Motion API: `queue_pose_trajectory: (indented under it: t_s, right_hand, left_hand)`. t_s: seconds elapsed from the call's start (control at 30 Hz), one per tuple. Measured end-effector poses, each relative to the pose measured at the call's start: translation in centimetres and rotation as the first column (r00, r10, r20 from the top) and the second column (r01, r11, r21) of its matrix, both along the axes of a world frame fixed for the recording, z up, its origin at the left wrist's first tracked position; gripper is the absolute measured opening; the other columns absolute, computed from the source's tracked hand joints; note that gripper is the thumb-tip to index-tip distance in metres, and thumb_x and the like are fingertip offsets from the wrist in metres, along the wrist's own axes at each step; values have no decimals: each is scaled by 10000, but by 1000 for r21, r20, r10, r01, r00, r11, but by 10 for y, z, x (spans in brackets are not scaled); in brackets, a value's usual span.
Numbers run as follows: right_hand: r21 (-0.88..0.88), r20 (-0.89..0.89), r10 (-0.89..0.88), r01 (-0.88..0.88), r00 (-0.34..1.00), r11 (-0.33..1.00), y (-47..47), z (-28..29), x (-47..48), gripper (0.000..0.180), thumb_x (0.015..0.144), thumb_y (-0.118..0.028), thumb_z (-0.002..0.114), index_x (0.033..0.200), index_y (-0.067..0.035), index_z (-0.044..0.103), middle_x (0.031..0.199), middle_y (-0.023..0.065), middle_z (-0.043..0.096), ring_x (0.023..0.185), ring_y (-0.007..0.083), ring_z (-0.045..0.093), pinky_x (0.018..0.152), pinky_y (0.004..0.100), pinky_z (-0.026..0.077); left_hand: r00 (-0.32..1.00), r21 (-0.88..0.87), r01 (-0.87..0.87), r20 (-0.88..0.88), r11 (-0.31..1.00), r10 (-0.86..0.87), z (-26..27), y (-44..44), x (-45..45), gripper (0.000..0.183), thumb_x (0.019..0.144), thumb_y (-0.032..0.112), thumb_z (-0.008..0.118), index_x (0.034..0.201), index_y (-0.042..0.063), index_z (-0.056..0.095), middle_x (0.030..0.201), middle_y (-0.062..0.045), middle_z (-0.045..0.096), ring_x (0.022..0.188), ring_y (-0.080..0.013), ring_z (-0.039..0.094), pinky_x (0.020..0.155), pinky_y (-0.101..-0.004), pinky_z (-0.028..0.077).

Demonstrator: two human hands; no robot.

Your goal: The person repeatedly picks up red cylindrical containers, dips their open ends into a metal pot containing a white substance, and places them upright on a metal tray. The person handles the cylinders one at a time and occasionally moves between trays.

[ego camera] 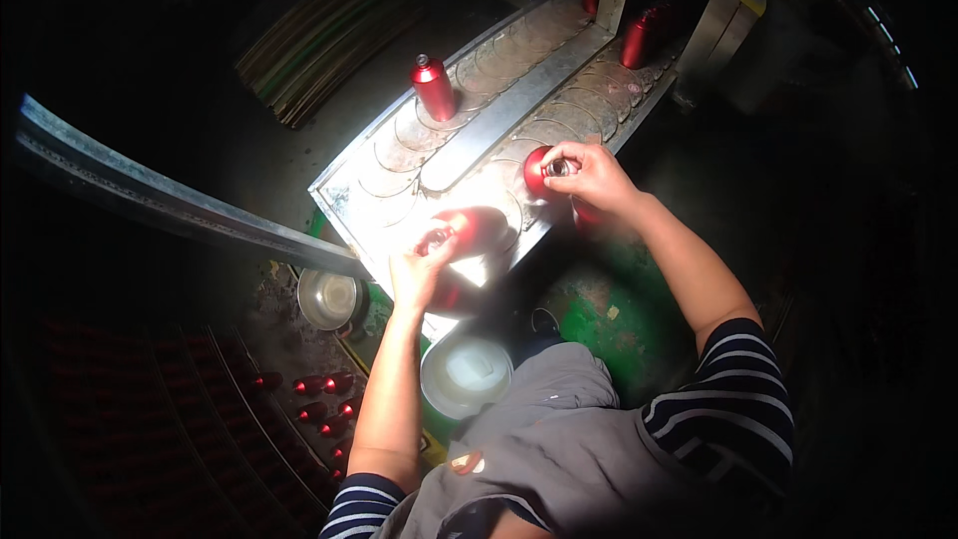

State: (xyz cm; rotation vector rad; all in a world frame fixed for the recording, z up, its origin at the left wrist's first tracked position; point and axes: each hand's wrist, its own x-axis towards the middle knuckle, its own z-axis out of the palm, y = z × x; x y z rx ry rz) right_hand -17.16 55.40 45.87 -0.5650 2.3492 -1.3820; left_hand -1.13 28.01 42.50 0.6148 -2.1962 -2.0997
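Note:
Under a bright light, my left hand (417, 269) grips the neck of a glossy red metal bottle (473, 228) at the near end of a slatted conveyor (479, 150). Glare washes out part of that bottle and the surface around it. My right hand (599, 178) pinches the neck of a second red bottle (536, 174) by the conveyor's right edge. Both bottles have open, bare-metal threaded necks. Another red bottle (435, 93) stands upright on the far lane, beyond my hands.
Farther along, a red bottle (636, 41) stands by a dark machine opening. A metal bowl (328, 299) and a pale basin (441, 400) sit below the conveyor's near end. Several red bottles (313, 412) lie at lower left. A metal rail (187, 202) crosses from the left.

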Motion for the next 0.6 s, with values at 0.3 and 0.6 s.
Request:
queue_pose_trajectory:
  t_s: [0.3,0.6]
  right_hand:
    - [171,197,177,-211,964,962,-24,-50,-152,316,740,-163,761,1041,-74,720,684,21,610,541,93,527,513,274,437]
    - [-199,35,-181,185,983,962,8,-55,-261,286,838,-190,766,1071,-39,695,585,-22,514,436,72,449,413,247,330]
  left_hand:
    - [988,-204,115,122,972,-91,-26,54,-138,284,822,103,770,1089,20,721,724,47,619,628,-11,504,567,-195,419]
    - [938,53,-301,-161,952,305,-33,16,-148,347,935,130,643,1256,0,628,793,22,595,684,-41,500,625,-208,426]
